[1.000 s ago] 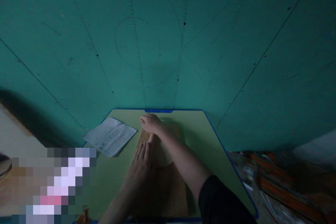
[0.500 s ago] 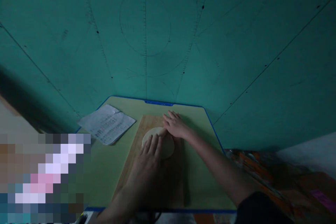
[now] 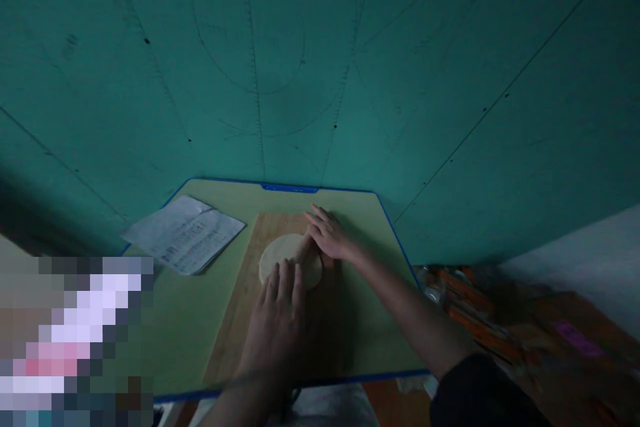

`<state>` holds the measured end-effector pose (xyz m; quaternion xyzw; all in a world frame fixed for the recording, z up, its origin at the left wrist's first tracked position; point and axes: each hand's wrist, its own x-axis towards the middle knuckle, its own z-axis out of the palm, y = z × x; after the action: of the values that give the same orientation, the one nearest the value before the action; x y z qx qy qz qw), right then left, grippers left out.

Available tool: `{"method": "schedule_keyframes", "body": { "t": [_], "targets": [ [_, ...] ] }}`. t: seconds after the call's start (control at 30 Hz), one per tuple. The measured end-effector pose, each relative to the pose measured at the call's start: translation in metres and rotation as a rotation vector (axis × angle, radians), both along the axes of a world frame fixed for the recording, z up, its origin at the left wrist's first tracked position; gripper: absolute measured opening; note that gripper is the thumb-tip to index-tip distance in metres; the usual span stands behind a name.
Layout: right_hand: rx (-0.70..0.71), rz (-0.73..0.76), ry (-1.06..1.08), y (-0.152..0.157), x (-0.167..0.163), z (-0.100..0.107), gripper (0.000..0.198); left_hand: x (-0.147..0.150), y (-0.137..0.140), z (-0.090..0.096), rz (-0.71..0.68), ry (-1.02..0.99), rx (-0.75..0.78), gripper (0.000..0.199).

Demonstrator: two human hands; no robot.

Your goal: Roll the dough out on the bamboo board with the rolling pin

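Note:
A round, flat sheet of pale dough [image 3: 274, 255] lies on a wooden board [image 3: 233, 320]. Across the dough runs a slim wooden rolling pin [image 3: 303, 248], slanting from near left to far right. My left hand [image 3: 277, 310] rests over the pin's near end, its fingers stretched forward above the dough's near edge. At the far end, my right hand [image 3: 327, 235] lies on the pin with fingers extended and spread. Both palms hide the ends of the pin, and neither hand's fingers look wrapped around it.
The board is on a pale folding table [image 3: 185, 320] with a blue rim, against a green wall [image 3: 425, 80]. Printed papers [image 3: 185, 233] lie at the table's left. Boxes [image 3: 545, 327] stand low on the right. A blurred-out patch covers the lower left.
The view has shifted, so the table appears slightly left and higher. My left hand has drawn back toward me relative to the dough, exposing more of the pin. My right hand stays at the far end.

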<state>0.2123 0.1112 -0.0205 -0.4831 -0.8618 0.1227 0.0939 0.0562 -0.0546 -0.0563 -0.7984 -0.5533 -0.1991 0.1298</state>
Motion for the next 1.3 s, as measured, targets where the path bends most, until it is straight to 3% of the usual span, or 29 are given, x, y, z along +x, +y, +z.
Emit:
{"method": "schedule_keyframes", "body": {
  "t": [0.1, 0.17, 0.37, 0.5, 0.63, 0.77, 0.87, 1.03, 1.13, 1.2, 1.3],
  "targets": [
    [0.008, 0.029, 0.031, -0.013, 0.030, -0.002, 0.055, 0.014, -0.010, 0.007, -0.053, 0.064, 0.031, 0.066],
    [-0.006, 0.030, 0.020, -0.012, 0.033, -0.002, 0.057, 0.007, -0.007, 0.009, -0.098, 0.097, 0.020, 0.065],
    [-0.006, 0.013, -0.056, 0.022, -0.036, 0.005, 0.054, -0.052, 0.032, 0.009, 0.038, 0.109, -0.067, 0.057],
    [0.018, 0.013, -0.071, 0.031, -0.060, 0.007, 0.047, -0.059, 0.039, 0.008, 0.076, 0.029, -0.062, 0.058],
    [0.010, -0.050, -0.002, 0.009, -0.025, 0.000, 0.050, -0.029, 0.015, 0.000, -0.029, -0.038, 0.006, 0.062],
    [0.023, -0.046, 0.020, -0.021, 0.026, -0.003, 0.054, 0.001, -0.010, -0.005, -0.164, 0.014, -0.075, 0.072],
    [-0.021, -0.051, -0.016, -0.026, 0.038, 0.004, 0.055, 0.008, -0.015, -0.005, -0.209, 0.039, -0.071, 0.075],
    [-0.095, -0.036, -0.070, -0.002, -0.020, 0.025, 0.056, -0.017, 0.000, 0.000, -0.071, 0.038, 0.019, 0.069],
    [-0.076, -0.014, -0.083, 0.014, -0.060, 0.029, 0.053, -0.039, 0.009, 0.003, -0.006, 0.011, -0.046, 0.062],
    [-0.039, -0.053, -0.066, 0.017, -0.070, 0.026, 0.050, -0.043, 0.011, 0.005, 0.031, -0.025, -0.113, 0.060],
    [-0.034, -0.094, -0.048, 0.008, -0.054, 0.019, 0.056, -0.031, 0.007, 0.008, 0.010, -0.037, -0.122, 0.062]
  ]
}}
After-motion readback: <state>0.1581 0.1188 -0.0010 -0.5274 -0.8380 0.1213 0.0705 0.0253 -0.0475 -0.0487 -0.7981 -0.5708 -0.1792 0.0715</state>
